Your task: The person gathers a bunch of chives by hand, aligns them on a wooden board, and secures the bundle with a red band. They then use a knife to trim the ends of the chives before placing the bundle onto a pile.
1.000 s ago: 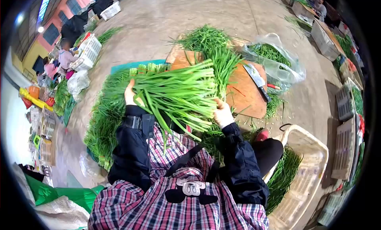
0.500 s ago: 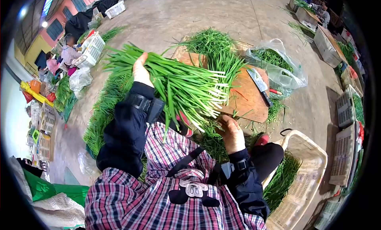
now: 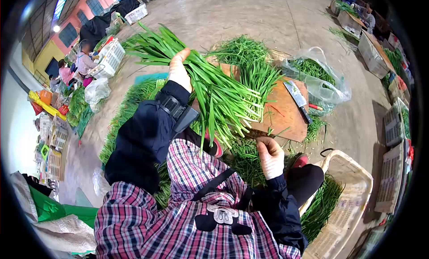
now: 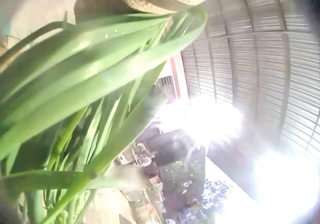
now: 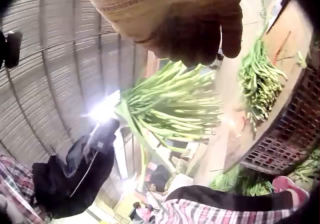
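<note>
My left hand (image 3: 180, 71) holds a large bunch of garlic chives (image 3: 214, 84) above the floor. Its pale stem ends slope down to the right and its leaf tips point up to the left. Close up in the left wrist view, broad green leaves (image 4: 90, 79) lie beside a knit glove. My right hand (image 3: 270, 158), fingers loosely bent, is apart from the bunch, just below the stem ends. In the right wrist view nothing shows in that hand (image 5: 195, 24); the bunch's cut ends (image 5: 200, 114) fan out beyond it.
On a wooden board (image 3: 281, 120) lie a knife (image 3: 297, 98) and loose chives (image 3: 263, 80). A clear plastic bag (image 3: 339, 91) of greens stands behind. White crate (image 3: 357, 169) at my right; bundled chives (image 3: 129, 120) at my left. People (image 3: 82, 62) sit farther off.
The right hand has let go of the bunch and drawn back toward me. The left hand has lifted and turned the bunch, swinging its stem ends down to the right.
</note>
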